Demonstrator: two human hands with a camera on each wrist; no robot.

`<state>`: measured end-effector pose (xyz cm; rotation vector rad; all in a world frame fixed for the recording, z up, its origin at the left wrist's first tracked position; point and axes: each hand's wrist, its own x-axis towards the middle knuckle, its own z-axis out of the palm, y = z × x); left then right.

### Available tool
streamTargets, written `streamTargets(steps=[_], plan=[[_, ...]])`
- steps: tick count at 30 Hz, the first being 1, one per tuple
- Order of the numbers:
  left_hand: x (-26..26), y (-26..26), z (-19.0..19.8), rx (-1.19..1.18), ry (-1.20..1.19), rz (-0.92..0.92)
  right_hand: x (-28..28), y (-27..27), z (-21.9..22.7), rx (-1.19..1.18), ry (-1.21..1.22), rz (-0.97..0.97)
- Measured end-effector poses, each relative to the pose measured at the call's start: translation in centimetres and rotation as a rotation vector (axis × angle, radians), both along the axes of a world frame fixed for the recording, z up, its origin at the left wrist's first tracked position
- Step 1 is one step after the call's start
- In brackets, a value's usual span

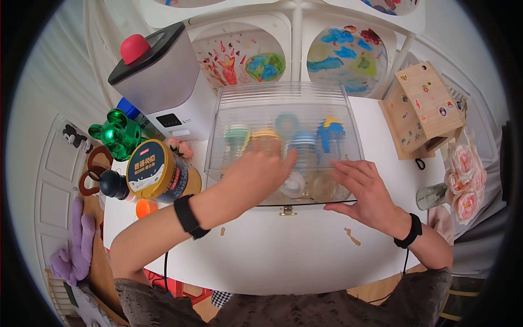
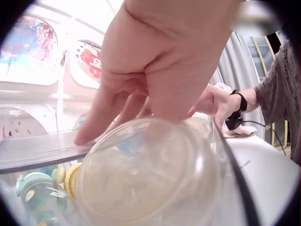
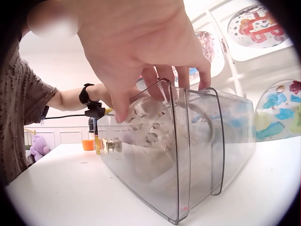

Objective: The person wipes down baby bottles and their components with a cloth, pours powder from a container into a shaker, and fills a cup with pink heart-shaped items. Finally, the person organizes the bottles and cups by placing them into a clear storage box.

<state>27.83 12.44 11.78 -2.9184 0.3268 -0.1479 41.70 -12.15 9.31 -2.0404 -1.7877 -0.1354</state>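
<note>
A clear plastic box (image 1: 234, 117) with a ridged lid stands on the white table and holds several bottles with pale green, yellow and blue tops. My left hand (image 1: 253, 169) is over its front part, fingers bent down near the yellow-topped bottle (image 2: 73, 179). In the left wrist view, a round clear container base (image 2: 134, 174) is just below that hand (image 2: 160, 61), partly hiding the thumb. My right hand (image 1: 368, 193) rests spread on the box's front right corner; the right wrist view shows this hand (image 3: 136, 42) with fingertips over the upper edge.
Left of the box are a yellow-lidded tub (image 1: 150, 169), an orange cup (image 1: 145, 208), a green shiny figure (image 1: 117, 135) and a grey-white appliance (image 1: 158, 82). On the right stand a wooden house (image 1: 425, 109) and a vase (image 1: 431, 196) with pink flowers.
</note>
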Motion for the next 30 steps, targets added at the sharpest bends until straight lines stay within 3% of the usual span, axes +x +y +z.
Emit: streamTargets(steps=[1,4,7,11,25,30], plan=[[0.5,-0.4,0.2,0.127,0.061,-0.004,0.1,0.0,0.0,0.022,-0.012,0.016],[0.7,-0.1,-0.9,0.179,0.025,-0.149,0.0,0.2,-0.1,0.018,-0.08,0.004],[0.4,0.3,-0.8,0.168,0.034,-0.178,0.1,0.4,-0.1,0.0,-0.053,-0.017],[0.2,0.4,-1.5,0.169,-0.047,-0.184,-0.1,0.8,-0.2,0.024,-0.079,-0.017],[1.0,0.8,-1.6,0.136,-0.087,-0.175,-0.1,2.4,0.1,0.077,0.167,-0.11],[1.1,0.9,-1.6,0.141,-0.124,-0.179,0.3,2.5,-0.2,0.05,0.112,-0.085]])
